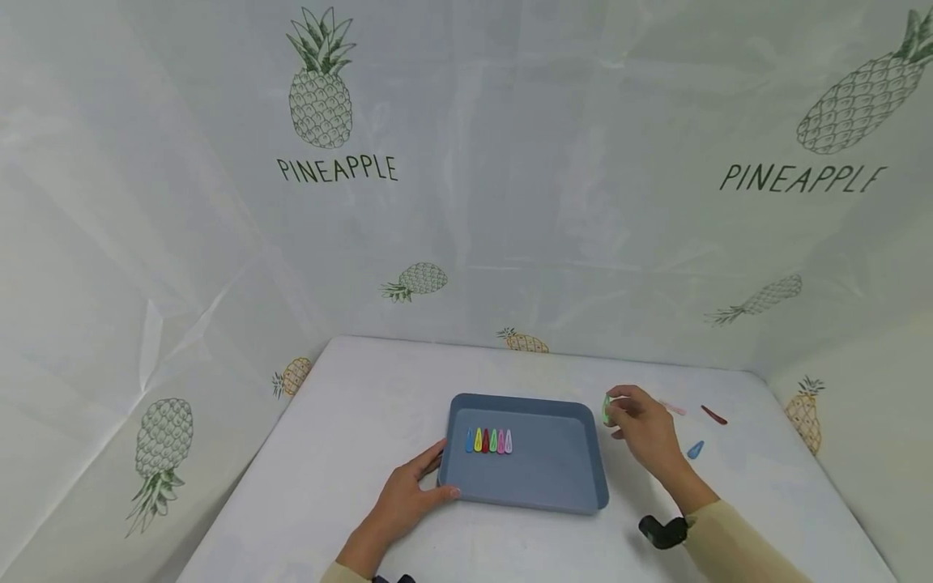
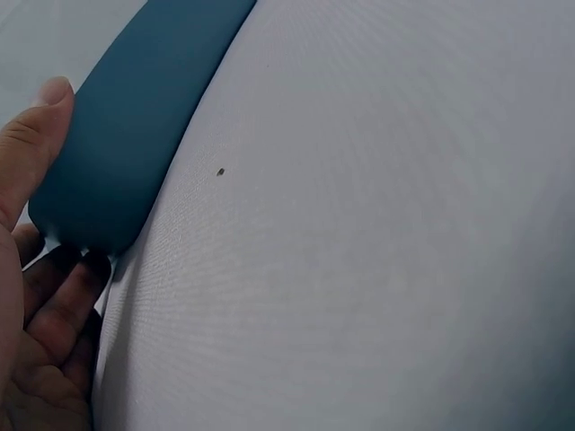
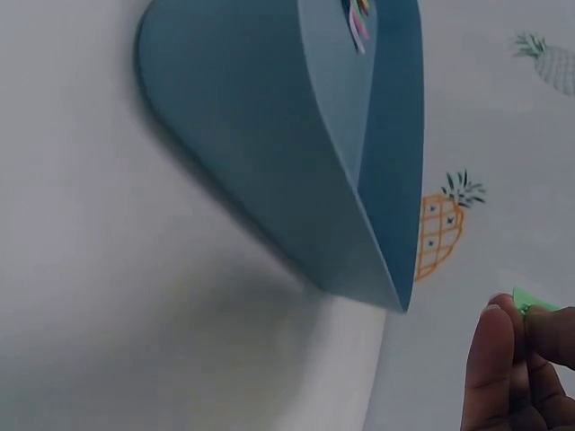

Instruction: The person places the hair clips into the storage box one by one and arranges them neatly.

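Observation:
A blue-grey tray (image 1: 525, 494) lies on the table in the head view. My left hand (image 1: 410, 491) holds its near left corner, and in the left wrist view the thumb (image 2: 45, 126) lies at the rim with the other fingers against the outer side. Just beyond the tray's right edge, my right hand (image 1: 645, 429) pinches a green snap hair clip (image 1: 606, 409) between thumb and fingertips. Inside the tray, toward the left, several hair clips (image 1: 486, 440) stand side by side in a row: blue, yellow, red, green, pink and pale pink.
Right of my right hand, a pink hair clip (image 1: 674, 408), a dark red hair clip (image 1: 713, 414) and a blue hair clip (image 1: 696, 450) lie loose on the white table (image 1: 350, 405). A pineapple-print sheet (image 1: 510, 202) rises behind and beside the table.

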`<action>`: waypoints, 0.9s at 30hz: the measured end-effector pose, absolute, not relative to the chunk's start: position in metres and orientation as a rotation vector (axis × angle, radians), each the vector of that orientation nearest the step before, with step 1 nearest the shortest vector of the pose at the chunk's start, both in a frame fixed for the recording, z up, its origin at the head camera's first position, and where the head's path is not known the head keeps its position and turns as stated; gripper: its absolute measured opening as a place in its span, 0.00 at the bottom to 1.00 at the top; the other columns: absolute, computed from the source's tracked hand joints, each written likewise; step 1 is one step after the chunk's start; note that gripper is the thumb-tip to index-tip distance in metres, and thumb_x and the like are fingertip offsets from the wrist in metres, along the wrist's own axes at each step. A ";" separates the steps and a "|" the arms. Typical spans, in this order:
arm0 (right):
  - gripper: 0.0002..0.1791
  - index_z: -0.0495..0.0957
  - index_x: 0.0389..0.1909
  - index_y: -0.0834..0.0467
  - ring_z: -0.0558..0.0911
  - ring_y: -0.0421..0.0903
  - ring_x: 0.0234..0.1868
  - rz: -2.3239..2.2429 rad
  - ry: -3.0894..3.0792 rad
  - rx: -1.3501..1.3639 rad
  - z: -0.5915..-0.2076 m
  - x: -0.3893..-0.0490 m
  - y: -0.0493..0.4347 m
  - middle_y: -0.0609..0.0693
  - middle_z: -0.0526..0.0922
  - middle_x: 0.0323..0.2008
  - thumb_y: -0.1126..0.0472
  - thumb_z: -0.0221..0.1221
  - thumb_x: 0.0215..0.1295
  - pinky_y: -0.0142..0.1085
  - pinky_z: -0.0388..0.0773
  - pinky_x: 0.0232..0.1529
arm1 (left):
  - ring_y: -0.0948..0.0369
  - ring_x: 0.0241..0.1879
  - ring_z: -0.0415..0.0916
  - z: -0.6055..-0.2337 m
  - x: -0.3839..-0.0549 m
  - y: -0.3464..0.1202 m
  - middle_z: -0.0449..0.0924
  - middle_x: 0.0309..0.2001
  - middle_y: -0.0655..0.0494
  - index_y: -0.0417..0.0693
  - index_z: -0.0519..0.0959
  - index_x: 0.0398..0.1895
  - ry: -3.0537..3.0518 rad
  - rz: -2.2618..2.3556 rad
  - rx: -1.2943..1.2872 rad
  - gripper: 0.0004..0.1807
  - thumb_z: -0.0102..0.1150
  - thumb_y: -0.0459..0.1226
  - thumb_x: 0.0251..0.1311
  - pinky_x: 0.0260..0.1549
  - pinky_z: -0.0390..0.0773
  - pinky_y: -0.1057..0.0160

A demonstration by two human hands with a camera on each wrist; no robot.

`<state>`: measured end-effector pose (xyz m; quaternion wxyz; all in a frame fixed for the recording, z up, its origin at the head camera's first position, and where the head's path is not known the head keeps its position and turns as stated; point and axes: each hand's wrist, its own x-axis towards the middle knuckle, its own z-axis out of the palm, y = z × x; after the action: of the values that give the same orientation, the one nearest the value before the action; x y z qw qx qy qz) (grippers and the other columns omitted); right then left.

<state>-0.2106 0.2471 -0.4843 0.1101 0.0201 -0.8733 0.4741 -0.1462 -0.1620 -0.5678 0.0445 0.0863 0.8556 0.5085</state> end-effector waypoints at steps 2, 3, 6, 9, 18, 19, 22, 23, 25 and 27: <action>0.12 0.80 0.56 0.61 0.88 0.49 0.35 1.406 -2.573 0.060 -0.485 -0.211 0.241 0.61 0.88 0.41 0.69 0.59 0.75 0.31 0.87 0.31 | 0.46 0.73 0.73 -0.568 -0.147 -0.162 0.75 0.73 0.49 0.55 0.66 0.81 2.619 1.550 0.267 0.49 0.76 0.57 0.58 0.73 0.66 0.33; 0.11 0.80 0.55 0.61 0.88 0.48 0.35 1.416 -2.575 0.058 -0.485 -0.212 0.237 0.61 0.88 0.41 0.69 0.59 0.75 0.32 0.87 0.31 | 0.47 0.73 0.72 -0.567 -0.148 -0.162 0.75 0.74 0.50 0.56 0.66 0.81 2.616 1.553 0.259 0.49 0.76 0.57 0.58 0.73 0.66 0.34; 0.10 0.80 0.54 0.60 0.87 0.47 0.35 1.427 -2.597 0.049 -0.486 -0.213 0.225 0.60 0.87 0.41 0.68 0.59 0.75 0.31 0.86 0.31 | 0.47 0.73 0.72 -0.567 -0.149 -0.162 0.75 0.74 0.50 0.56 0.67 0.81 2.616 1.553 0.254 0.49 0.76 0.57 0.58 0.74 0.66 0.34; 0.10 0.81 0.53 0.59 0.88 0.48 0.36 1.452 -2.610 0.035 -0.487 -0.214 0.213 0.60 0.88 0.41 0.68 0.60 0.75 0.32 0.86 0.31 | 0.46 0.73 0.73 -0.567 -0.149 -0.162 0.74 0.74 0.49 0.55 0.67 0.81 2.605 1.562 0.260 0.49 0.76 0.57 0.58 0.73 0.66 0.34; 0.14 0.81 0.58 0.60 0.88 0.46 0.35 1.544 -2.593 0.057 -0.492 -0.220 0.186 0.59 0.89 0.42 0.68 0.62 0.74 0.34 0.87 0.31 | 0.48 0.73 0.73 -0.567 -0.149 -0.162 0.73 0.75 0.50 0.56 0.66 0.81 2.599 1.570 0.265 0.50 0.76 0.57 0.58 0.74 0.66 0.34; 0.15 0.81 0.58 0.60 0.88 0.46 0.35 1.546 -2.594 0.061 -0.493 -0.221 0.184 0.59 0.89 0.41 0.68 0.62 0.73 0.34 0.87 0.31 | 0.48 0.73 0.74 -0.567 -0.149 -0.162 0.74 0.75 0.50 0.56 0.66 0.81 2.599 1.571 0.266 0.50 0.76 0.58 0.58 0.73 0.66 0.34; 0.16 0.82 0.58 0.61 0.88 0.47 0.35 1.557 -2.601 0.067 -0.497 -0.223 0.176 0.58 0.89 0.40 0.69 0.62 0.72 0.36 0.88 0.30 | 0.49 0.73 0.74 -0.568 -0.149 -0.163 0.74 0.74 0.50 0.56 0.66 0.81 2.595 1.580 0.262 0.50 0.76 0.58 0.57 0.73 0.67 0.35; 0.15 0.82 0.58 0.61 0.88 0.48 0.34 1.560 -2.607 0.065 -0.499 -0.224 0.174 0.58 0.89 0.39 0.69 0.62 0.72 0.36 0.88 0.30 | 0.49 0.73 0.74 -0.569 -0.149 -0.164 0.74 0.74 0.50 0.56 0.66 0.81 2.595 1.581 0.263 0.50 0.76 0.58 0.57 0.73 0.67 0.35; 0.15 0.83 0.56 0.61 0.88 0.48 0.33 1.569 -2.621 0.056 -0.502 -0.225 0.168 0.56 0.89 0.37 0.69 0.62 0.71 0.37 0.88 0.30 | 0.49 0.73 0.74 -0.569 -0.149 -0.164 0.74 0.74 0.51 0.57 0.66 0.81 2.594 1.583 0.264 0.50 0.76 0.59 0.57 0.73 0.67 0.35; 0.14 0.83 0.55 0.60 0.87 0.47 0.32 1.574 -2.643 0.039 -0.506 -0.226 0.163 0.54 0.88 0.35 0.69 0.62 0.70 0.36 0.88 0.30 | 0.49 0.73 0.74 -0.570 -0.148 -0.164 0.73 0.75 0.51 0.57 0.66 0.81 2.595 1.581 0.268 0.50 0.76 0.59 0.57 0.73 0.67 0.35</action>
<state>-0.2260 0.1629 -0.5060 0.0325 0.0126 -0.8587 0.5113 -0.1480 -0.1644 -0.5695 0.0455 0.0877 0.8497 0.5179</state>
